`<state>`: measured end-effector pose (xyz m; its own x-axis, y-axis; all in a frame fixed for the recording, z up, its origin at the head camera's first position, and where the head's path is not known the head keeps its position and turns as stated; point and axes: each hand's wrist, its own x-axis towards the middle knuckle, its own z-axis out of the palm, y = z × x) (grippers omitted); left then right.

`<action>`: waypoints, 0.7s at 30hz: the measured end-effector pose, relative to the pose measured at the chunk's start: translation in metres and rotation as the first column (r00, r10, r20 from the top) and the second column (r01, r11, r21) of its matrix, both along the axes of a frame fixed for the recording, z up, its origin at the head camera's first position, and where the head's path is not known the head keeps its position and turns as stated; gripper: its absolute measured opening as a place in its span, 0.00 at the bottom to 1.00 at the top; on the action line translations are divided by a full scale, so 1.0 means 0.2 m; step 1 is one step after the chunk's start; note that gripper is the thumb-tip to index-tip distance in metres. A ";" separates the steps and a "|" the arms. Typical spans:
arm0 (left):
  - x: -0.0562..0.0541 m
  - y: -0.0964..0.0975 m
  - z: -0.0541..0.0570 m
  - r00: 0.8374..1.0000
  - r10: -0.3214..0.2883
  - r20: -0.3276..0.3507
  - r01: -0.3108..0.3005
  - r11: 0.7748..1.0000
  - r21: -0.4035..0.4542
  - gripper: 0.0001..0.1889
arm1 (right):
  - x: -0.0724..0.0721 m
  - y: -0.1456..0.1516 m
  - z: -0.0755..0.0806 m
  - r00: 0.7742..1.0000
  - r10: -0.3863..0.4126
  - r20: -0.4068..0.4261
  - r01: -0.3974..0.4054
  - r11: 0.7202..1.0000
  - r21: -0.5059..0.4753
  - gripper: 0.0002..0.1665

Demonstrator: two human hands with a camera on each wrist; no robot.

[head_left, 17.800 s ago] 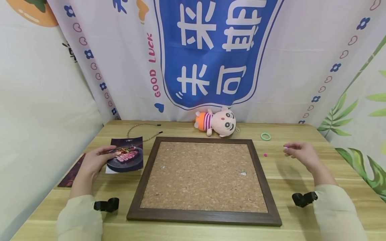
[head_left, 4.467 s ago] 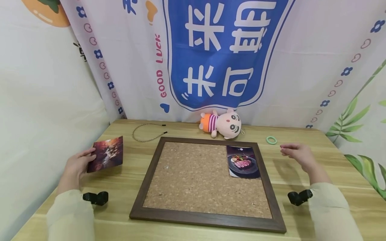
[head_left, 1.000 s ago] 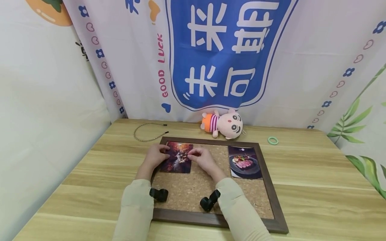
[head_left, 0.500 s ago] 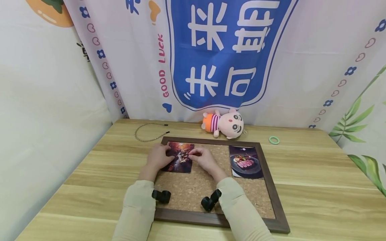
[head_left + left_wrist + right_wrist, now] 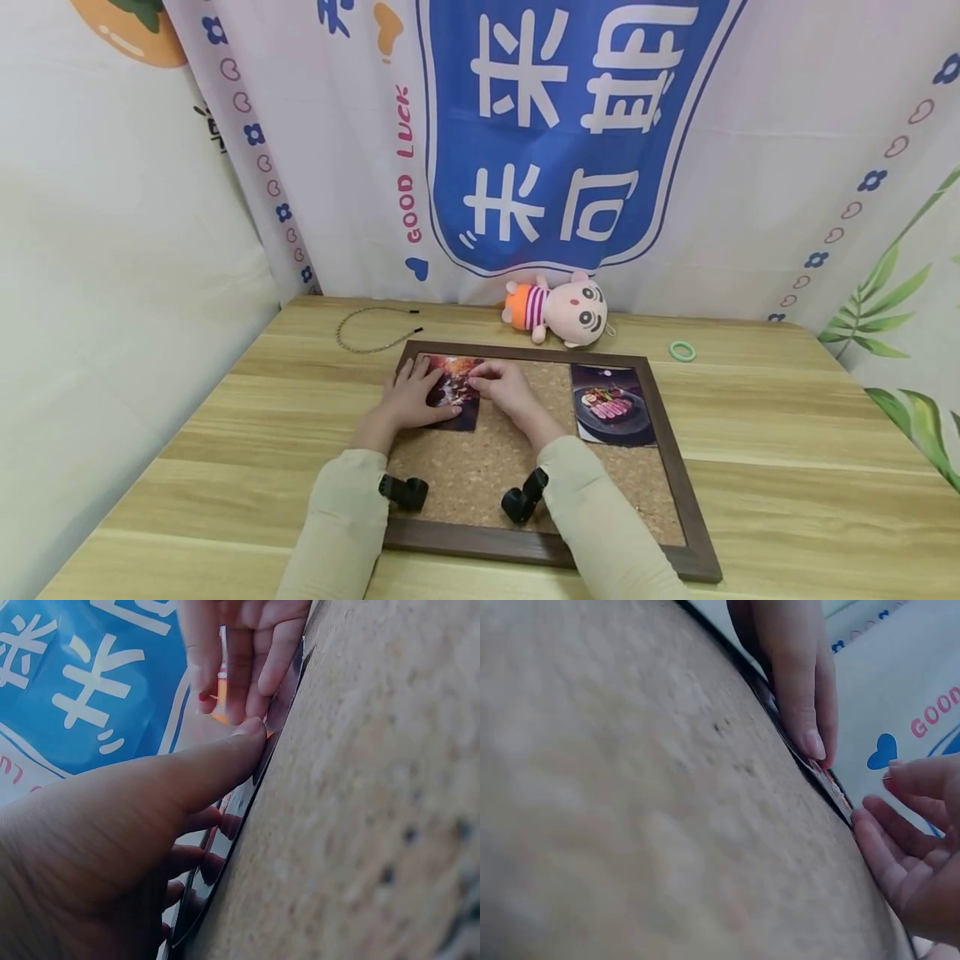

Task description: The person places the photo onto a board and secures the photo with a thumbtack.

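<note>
A photo with a fiery orange and dark scene (image 5: 465,414) lies on the upper left of the framed cork board (image 5: 457,475). My left hand (image 5: 411,398) rests on this photo with fingers spread, pressing it to the board; in the left wrist view its thumb (image 5: 217,769) lies along the photo's edge. At the photo's right side, my right hand (image 5: 506,390) pinches a tiny red pushpin (image 5: 202,697) between thumb and forefinger, mostly hidden by the fingertips. A second photo, of sliced meat on a dark plate (image 5: 611,407), is fixed at the board's upper right by a pale pin (image 5: 607,373).
Behind the board, a plush doll (image 5: 558,310) lies against the printed curtain (image 5: 345,208). A thin headband (image 5: 341,333) is on the wooden table (image 5: 187,492) at back left, a green ring (image 5: 682,351) at back right.
The meat photo went from my left hand onto the board, then the fiery photo was lifted from the table and laid there. Lately my left fingers spread flat over it; my right hand stayed near its edge.
</note>
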<state>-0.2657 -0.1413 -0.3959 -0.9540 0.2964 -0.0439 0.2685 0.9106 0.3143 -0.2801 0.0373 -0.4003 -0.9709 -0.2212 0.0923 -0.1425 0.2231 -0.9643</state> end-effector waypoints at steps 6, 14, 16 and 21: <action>0.02 0.01 0.02 0.999 -0.016 0.031 0.017 0.999 -0.036 0.42 | -0.07 -0.04 0.04 0.991 -0.085 -0.099 0.087 0.996 0.013 0.08; 0.03 0.01 0.01 0.999 -0.017 0.043 0.021 0.996 -0.089 0.43 | -0.15 -0.12 0.06 0.985 -0.085 -0.148 0.110 0.979 0.172 0.07; 0.03 0.01 0.01 0.999 -0.019 0.047 0.023 0.995 -0.094 0.43 | -0.16 -0.13 0.06 0.985 -0.086 -0.148 0.116 0.972 0.205 0.06; 0.04 0.01 0.03 0.998 -0.006 0.061 0.010 0.998 -0.065 0.42 | -0.17 -0.15 0.03 0.988 -0.083 -0.133 0.115 0.960 0.255 0.07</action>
<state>-0.2570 -0.1390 -0.3908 -0.9465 0.2990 -0.1215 0.2583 0.9275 0.2701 -0.3131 0.0075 -0.3949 -0.9744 -0.1565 0.1612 -0.2179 0.4837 -0.8477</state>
